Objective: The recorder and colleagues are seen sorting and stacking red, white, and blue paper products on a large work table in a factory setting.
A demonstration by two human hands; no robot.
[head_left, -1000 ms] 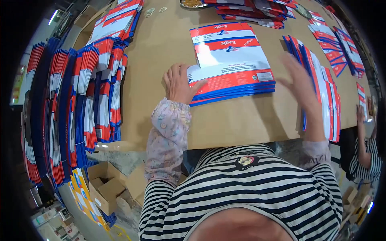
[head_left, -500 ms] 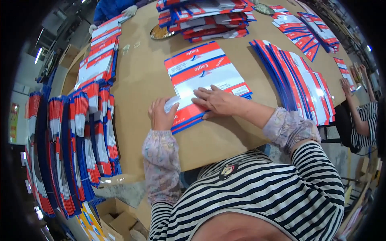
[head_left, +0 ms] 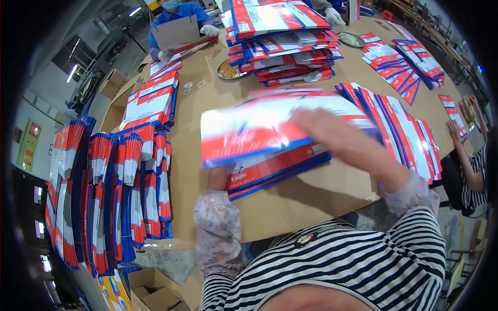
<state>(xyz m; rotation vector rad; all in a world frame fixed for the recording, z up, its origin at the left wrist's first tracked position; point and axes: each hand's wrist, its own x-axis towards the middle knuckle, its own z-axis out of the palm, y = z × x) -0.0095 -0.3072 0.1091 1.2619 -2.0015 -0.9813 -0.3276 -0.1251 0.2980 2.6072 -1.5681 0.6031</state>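
A flat red, white and blue printed carton (head_left: 249, 132) is raised at a tilt, its near edge above a low pile of like cartons (head_left: 282, 171). My left hand (head_left: 218, 178) is at the raised carton's near left corner. Its fingers are hidden behind the carton, so the grip does not show. Across the carton's right part lies my right hand (head_left: 332, 132), palm down, fingers toward the left. Motion smears those fingers, and whether they grip is unclear.
Tied carton bundles (head_left: 98, 197) stand at the left. A tall stack (head_left: 285, 46) rises at the back; fanned cartons (head_left: 394, 129) lie right. A dish of rubber bands (head_left: 231, 70) stands near it. A co-worker in blue (head_left: 181, 20) handles card at the far left.
The top carton, flat before, is now lifted and tilted. My right hand has swung rightward over it; my left hand is now mostly covered. The view has shifted.
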